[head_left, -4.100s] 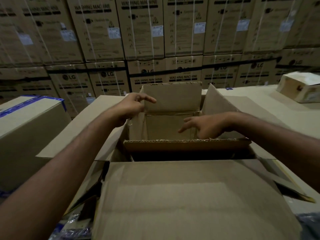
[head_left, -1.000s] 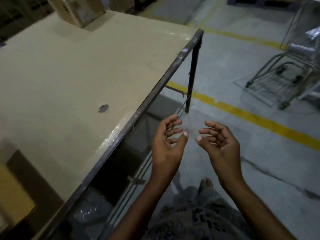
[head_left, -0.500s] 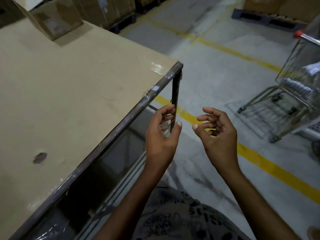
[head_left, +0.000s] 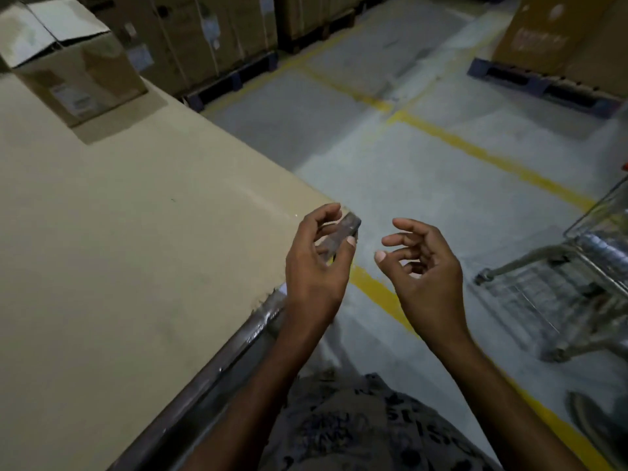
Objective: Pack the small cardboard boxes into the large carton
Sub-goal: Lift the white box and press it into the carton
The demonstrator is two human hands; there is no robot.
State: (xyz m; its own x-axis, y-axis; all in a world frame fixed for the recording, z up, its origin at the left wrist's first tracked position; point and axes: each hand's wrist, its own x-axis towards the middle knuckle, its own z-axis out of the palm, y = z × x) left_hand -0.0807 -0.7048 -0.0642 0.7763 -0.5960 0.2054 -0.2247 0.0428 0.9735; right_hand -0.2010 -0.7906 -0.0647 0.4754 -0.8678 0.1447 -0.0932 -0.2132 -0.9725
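Table (head_left: 136, 249): one. Small cardboard box (head_left: 78, 73): one. Hands: two, left hand (head_left: 316, 270), right hand (head_left: 428, 280). Wire trolley (head_left: 577, 287): one. Blue pallets: two, back pallet (head_left: 234, 81), right pallet (head_left: 540, 81). Tall carton (head_left: 560, 32), right: one. Stacked cartons (head_left: 204, 28): perhaps four; dim, cropped.

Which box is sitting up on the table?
The small cardboard box at the far corner of the table; the big cartons stand on pallets on the floor.

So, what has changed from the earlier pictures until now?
The view turned from the open carton, now out of sight, toward the table corner and floor. Both hands left the carton; the left hand and right hand hover empty, fingers loosely curled. The box stays on the table.
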